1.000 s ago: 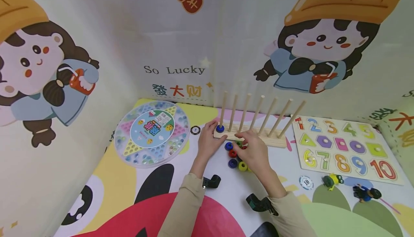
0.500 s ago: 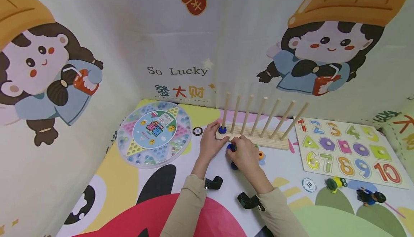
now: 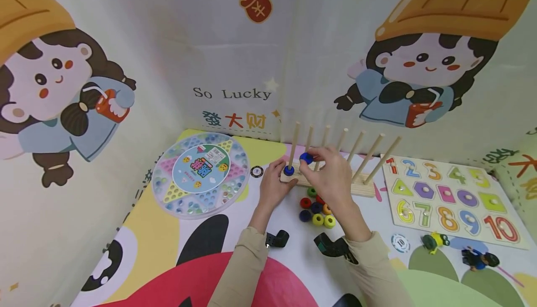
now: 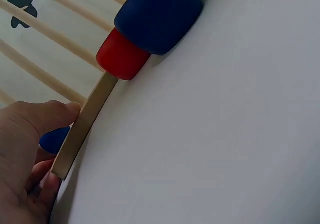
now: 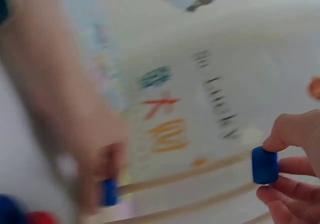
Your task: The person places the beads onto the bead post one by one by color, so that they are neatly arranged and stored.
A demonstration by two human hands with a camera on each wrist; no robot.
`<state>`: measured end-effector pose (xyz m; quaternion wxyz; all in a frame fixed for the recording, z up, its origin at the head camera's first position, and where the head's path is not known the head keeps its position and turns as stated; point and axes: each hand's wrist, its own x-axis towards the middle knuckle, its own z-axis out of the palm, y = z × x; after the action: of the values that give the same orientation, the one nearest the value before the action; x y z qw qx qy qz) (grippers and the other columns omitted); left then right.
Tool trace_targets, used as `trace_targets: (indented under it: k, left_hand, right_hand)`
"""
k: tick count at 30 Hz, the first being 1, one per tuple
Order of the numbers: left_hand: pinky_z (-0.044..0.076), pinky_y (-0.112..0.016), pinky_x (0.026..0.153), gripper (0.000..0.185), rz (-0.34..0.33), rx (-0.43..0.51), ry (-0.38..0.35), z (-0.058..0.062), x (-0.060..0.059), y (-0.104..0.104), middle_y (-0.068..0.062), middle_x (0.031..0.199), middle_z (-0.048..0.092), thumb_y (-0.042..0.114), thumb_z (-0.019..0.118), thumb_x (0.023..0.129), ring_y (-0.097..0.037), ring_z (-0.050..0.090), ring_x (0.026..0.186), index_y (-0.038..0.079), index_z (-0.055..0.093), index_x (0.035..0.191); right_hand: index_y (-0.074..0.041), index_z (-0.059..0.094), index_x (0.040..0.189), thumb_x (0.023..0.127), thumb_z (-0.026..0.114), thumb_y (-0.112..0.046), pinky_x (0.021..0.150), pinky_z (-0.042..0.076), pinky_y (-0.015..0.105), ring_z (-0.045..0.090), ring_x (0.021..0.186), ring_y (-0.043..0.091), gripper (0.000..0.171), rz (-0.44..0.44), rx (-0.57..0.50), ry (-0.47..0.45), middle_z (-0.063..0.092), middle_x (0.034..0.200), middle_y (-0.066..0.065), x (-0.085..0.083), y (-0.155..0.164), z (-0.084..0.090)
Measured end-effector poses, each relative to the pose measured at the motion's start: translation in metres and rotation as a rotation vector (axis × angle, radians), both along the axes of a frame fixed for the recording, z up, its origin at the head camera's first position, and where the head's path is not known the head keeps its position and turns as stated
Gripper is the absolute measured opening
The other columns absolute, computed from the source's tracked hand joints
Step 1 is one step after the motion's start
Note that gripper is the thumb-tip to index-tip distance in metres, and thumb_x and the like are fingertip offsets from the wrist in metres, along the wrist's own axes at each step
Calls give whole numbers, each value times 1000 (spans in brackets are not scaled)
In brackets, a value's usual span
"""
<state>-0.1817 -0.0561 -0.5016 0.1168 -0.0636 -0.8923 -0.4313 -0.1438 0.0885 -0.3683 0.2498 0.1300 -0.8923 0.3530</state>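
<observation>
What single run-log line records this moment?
left hand: grips peg board end | right hand: pinches blue ring, raised beside pegs | first peg: one blue ring seated

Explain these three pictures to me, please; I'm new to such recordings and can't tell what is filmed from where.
A person wears three cameras. The head view looks down at a play mat. The left hand steadies the wooden peg rack, where one blue ring already sits. The right hand pinches another blue ring beside the pegs. Loose rings, a marble game and a number puzzle lie around. The wrist views show each hand's grip up close; the right one is blurred.
</observation>
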Motion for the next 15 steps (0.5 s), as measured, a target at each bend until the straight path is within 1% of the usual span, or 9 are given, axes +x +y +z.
trace_targets:
  k: [3, 6, 9, 12, 15]
  left_hand:
    - [52, -41, 85, 66, 1, 8, -21, 1, 1, 0, -12, 140, 53, 28, 82, 79, -29, 57, 112, -3, 58, 134]
    - [51, -42, 89, 66, 2, 10, -32, 1, 1, 0, -12, 140, 53, 28, 81, 80, -29, 56, 114, -2, 58, 134]
    - [49, -42, 93, 65, -1, 7, -32, 0, 1, 0, -12, 140, 53, 27, 81, 81, -29, 55, 117, -2, 58, 134]
    - [49, -42, 94, 65, -3, -1, -18, 0, 1, 0, -12, 139, 54, 28, 81, 81, -29, 55, 118, -3, 58, 134]
    - [49, -42, 93, 64, -5, -8, 3, 1, 1, -1, -12, 138, 54, 28, 81, 81, -29, 55, 117, -3, 59, 133]
  right_hand:
    - [2, 73, 99, 81, 76, -11, 60, 54, 39, 70, 81, 27, 22, 50, -84, 117, 67, 95, 14, -6, -2, 26]
    - [3, 73, 101, 83, 75, -9, 63, 55, 40, 68, 84, 27, 22, 80, -102, 187, 65, 97, 15, -15, -5, 45]
    - [2, 73, 101, 84, 74, -10, 64, 53, 40, 66, 84, 27, 21, 68, -63, 211, 65, 97, 16, -24, -9, 55]
    - [0, 74, 102, 85, 73, -12, 63, 51, 38, 65, 82, 28, 20, 34, -16, 200, 66, 97, 15, -32, -12, 59]
    - [0, 75, 101, 85, 73, -13, 61, 49, 39, 64, 82, 29, 20, 19, 16, 186, 66, 97, 15, -37, -14, 62]
